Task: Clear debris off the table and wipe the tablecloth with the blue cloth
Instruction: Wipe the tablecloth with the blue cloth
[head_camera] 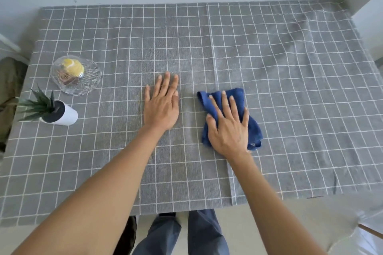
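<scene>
While a small potted plant [50,109] and a glass dish [75,75] holding something yellow sit at the left edge of the grey checked tablecloth [290,68], the left hand [162,105] lies flat near the middle, fingers spread, gripping nothing. Just to its right, the right hand [229,128] presses down with splayed fingers on the crumpled blue cloth [238,97], pinning it against the tablecloth rather than clenching it.
</scene>
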Demonstrator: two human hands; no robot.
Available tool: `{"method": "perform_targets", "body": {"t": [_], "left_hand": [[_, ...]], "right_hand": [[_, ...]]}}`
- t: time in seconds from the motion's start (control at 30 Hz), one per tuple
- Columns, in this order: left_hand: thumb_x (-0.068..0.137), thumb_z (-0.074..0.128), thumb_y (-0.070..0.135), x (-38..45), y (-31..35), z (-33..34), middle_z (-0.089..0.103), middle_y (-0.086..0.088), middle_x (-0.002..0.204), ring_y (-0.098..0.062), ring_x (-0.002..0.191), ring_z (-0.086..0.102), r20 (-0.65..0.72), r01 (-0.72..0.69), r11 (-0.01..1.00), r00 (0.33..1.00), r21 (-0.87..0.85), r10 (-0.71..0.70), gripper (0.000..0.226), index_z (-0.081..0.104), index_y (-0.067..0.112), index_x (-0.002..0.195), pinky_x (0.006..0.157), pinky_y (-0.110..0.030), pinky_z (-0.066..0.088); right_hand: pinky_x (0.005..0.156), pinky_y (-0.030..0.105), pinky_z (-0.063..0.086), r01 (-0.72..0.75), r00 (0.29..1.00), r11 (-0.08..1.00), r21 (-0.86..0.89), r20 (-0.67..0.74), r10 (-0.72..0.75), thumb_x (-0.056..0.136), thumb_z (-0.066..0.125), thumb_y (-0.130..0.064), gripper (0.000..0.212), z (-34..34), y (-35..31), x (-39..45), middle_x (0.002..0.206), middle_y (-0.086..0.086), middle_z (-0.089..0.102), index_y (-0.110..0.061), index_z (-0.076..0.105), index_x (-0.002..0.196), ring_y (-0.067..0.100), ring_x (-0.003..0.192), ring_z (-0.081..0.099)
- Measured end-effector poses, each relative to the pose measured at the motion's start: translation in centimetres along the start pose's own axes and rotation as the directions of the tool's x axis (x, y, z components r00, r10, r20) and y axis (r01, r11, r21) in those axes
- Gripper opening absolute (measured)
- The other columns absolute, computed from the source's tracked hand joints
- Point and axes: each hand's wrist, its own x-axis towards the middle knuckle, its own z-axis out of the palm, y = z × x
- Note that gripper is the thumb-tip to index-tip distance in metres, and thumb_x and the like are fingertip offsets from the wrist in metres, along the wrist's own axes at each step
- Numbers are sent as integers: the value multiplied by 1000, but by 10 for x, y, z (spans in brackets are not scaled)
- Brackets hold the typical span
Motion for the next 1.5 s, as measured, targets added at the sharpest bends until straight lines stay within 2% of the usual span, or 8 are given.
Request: {"method": "perform_targets", "body": {"t": [0.23,0.47,0.67,0.9,1.03,1.27,1.4,1.5], "left_hand": [[101,5,41,-58,-41,-5,-14,9,157,-10,145,-16,23,-34,998,999,-51,35,52,-6,29,150,117,-43,-13],[100,5,40,-106,-68,-9,-7,10,158,-8,146,-11,-7,20,1000,1000,1,-20,52,0,29,151,118,-43,-8],[101,8,36,-106,-68,-9,-2,11,158,-7,146,-7,-30,25,1000,999,3,-25,50,3,29,150,119,-42,-6],[98,1,39,-106,-68,-10,-6,10,158,-8,146,-10,-8,26,999,1000,22,-26,53,0,31,151,119,-44,-6],[97,0,39,-106,-66,-9,-5,9,158,-10,146,-8,-13,39,999,999,37,-39,54,-1,31,151,119,-45,-4],[98,1,39,-107,-67,-9,-4,9,158,-10,146,-5,-32,30,999,999,34,-28,54,2,30,151,119,-45,-2],[100,6,37,-107,-70,-8,-1,9,159,-9,146,-4,-39,12,1000,999,15,-11,51,3,31,151,119,-46,-1],[100,6,36,-106,-70,-8,-2,8,159,-9,146,-5,-37,16,1000,999,25,-15,51,3,31,151,119,-45,-2]], "right_hand": [[117,50,-3,-216,976,976,0,-23,215,98,24,-37,56,-9,33,4,160,-6,2,-31,7,151,12,147,-3],[115,51,-3,-21,1000,1000,7,22,20,92,16,-45,59,15,-31,-35,160,-8,2,-38,8,150,12,147,-3],[115,48,-4,172,982,985,10,77,-172,94,27,-42,58,31,-56,-65,160,-8,6,-38,12,150,14,147,1],[118,48,-2,-125,992,992,-36,4,125,90,9,-47,62,5,15,-49,159,-13,-1,-34,2,150,8,146,-5],[117,50,-5,-239,971,971,9,3,239,96,16,-41,59,3,15,-46,160,-7,-2,-27,2,151,12,146,-7],[115,49,-3,53,995,999,1,80,-53,92,14,-45,59,25,-49,-68,160,-10,-1,-39,7,150,12,146,-4],[117,48,2,53,998,998,-15,35,-52,92,17,-43,58,17,-15,-68,159,-11,2,-38,8,150,11,146,-1],[118,47,-1,-99,995,994,-41,19,100,92,13,-44,57,3,26,-66,157,-15,-5,-41,-10,145,8,146,-5]]}}
